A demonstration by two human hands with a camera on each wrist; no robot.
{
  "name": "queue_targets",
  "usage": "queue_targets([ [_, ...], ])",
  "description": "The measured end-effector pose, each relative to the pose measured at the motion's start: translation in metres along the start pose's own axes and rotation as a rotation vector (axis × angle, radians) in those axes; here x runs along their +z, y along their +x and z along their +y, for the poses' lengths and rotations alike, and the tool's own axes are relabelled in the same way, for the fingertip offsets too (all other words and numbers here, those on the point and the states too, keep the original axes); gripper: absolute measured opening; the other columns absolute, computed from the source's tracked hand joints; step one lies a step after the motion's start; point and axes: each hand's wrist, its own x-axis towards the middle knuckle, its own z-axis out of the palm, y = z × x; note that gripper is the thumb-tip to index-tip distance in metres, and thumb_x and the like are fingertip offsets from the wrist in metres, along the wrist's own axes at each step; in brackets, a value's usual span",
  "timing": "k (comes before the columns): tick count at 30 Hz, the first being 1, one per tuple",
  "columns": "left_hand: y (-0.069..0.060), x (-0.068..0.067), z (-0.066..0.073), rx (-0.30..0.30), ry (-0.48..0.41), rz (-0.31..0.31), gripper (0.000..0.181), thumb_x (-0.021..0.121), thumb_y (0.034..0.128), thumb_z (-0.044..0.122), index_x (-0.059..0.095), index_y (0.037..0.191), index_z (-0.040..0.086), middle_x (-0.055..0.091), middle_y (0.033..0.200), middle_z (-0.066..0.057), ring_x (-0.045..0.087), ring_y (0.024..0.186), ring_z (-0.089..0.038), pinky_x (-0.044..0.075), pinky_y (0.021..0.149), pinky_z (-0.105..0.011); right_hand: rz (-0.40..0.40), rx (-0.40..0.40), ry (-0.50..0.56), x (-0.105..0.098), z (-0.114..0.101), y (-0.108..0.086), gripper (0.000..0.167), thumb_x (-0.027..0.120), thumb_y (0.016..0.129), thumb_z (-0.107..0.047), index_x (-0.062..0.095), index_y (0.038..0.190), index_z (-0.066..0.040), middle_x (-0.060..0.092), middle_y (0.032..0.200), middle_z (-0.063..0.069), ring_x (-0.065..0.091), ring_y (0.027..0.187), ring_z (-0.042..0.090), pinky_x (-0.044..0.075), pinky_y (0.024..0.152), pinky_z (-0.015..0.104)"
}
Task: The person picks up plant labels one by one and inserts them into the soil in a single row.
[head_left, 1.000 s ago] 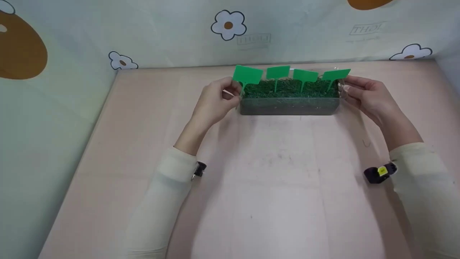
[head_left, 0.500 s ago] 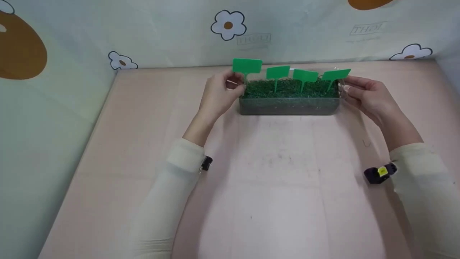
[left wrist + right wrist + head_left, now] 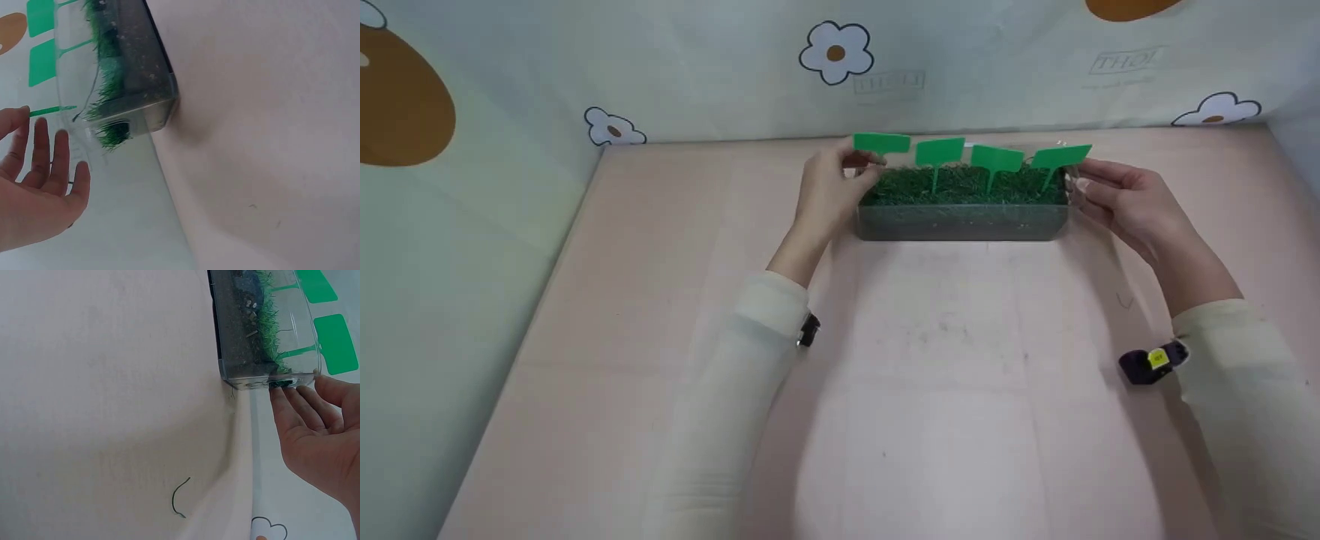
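My left hand [image 3: 830, 189] is at the left end of a long clear plastic box [image 3: 964, 223] filled with dark soil and topped with green grass [image 3: 960, 184]. Its thumb and forefinger pinch the stem of a green plant label [image 3: 881, 142], stem pointing into the box, as the left wrist view shows. The stem's lower tip [image 3: 70, 107] appears above the grass there. More green plant labels [image 3: 997, 157] stand upright in the grass to the right. My right hand [image 3: 1136, 206] rests its fairly straight fingers and thumb against the box's right end wall [image 3: 261, 381].
The box stands on a pale pink tabletop [image 3: 930, 360] near its back edge, close to a wall sheet [image 3: 720, 67] printed with flowers. A thin dark curved strand [image 3: 174, 500] lies on the table near the right hand.
The left hand has shifted right and away from me. The label it pinches first straightened and rose, then came down and tipped so its face looks narrower. The right hand stays put.
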Motion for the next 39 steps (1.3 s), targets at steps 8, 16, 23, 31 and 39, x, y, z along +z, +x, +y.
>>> queue_targets([
  [8, 0.006, 0.011, -0.011, -0.042, 0.072, 0.042, 0.012, 0.070, 0.0944, 0.025, 0.073, 0.098, 0.014, 0.052, 0.137, -0.005, 0.044, 0.135, -0.021, 0.038, 0.114, -0.036, -0.002, -0.004, 0.023, 0.000, 0.001, 0.000, 0.065, 0.057, 0.101, -0.011, 0.026, 0.157, -0.008, 0.027, 0.165, 0.007, 0.064, 0.107, -0.004, 0.051, 0.093, 0.015],
  [16, 0.011, 0.022, -0.018, -0.116, 0.120, 0.089, 0.016, 0.073, 0.0920, 0.031, 0.076, 0.097, 0.016, 0.043, 0.149, 0.002, 0.030, 0.145, -0.021, 0.030, 0.116, -0.047, 0.005, 0.005, 0.005, 0.000, 0.000, 0.001, 0.063, 0.054, 0.102, -0.010, 0.025, 0.158, -0.009, 0.022, 0.166, 0.009, 0.061, 0.110, -0.004, 0.050, 0.095, 0.015],
  [23, 0.014, 0.028, -0.020, -0.153, 0.162, 0.094, 0.015, 0.074, 0.0909, 0.029, 0.077, 0.094, 0.015, 0.040, 0.155, 0.002, 0.025, 0.149, -0.024, 0.024, 0.119, -0.049, 0.010, 0.010, 0.007, -0.001, 0.000, 0.001, 0.062, 0.054, 0.102, -0.009, 0.025, 0.157, -0.009, 0.022, 0.166, 0.009, 0.062, 0.109, -0.004, 0.048, 0.097, 0.016],
  [31, 0.016, 0.028, -0.013, -0.247, 0.280, 0.040, 0.015, 0.074, 0.0905, 0.033, 0.077, 0.096, 0.020, 0.039, 0.156, 0.004, 0.025, 0.149, -0.024, 0.022, 0.121, -0.049, 0.017, -0.017, 0.056, -0.001, 0.001, 0.000, 0.065, 0.061, 0.098, -0.008, 0.030, 0.155, -0.006, 0.053, 0.144, 0.002, 0.065, 0.106, -0.001, 0.053, 0.092, 0.015],
  [39, 0.019, 0.029, -0.007, -0.295, 0.452, 0.021, 0.017, 0.069, 0.0947, 0.034, 0.075, 0.095, 0.018, 0.040, 0.156, 0.004, 0.028, 0.149, -0.025, 0.021, 0.123, -0.050, 0.028, 0.012, 0.048, -0.001, 0.001, 0.001, 0.063, 0.061, 0.098, -0.009, 0.032, 0.155, -0.010, 0.044, 0.155, 0.004, 0.065, 0.107, -0.002, 0.049, 0.097, 0.018],
])
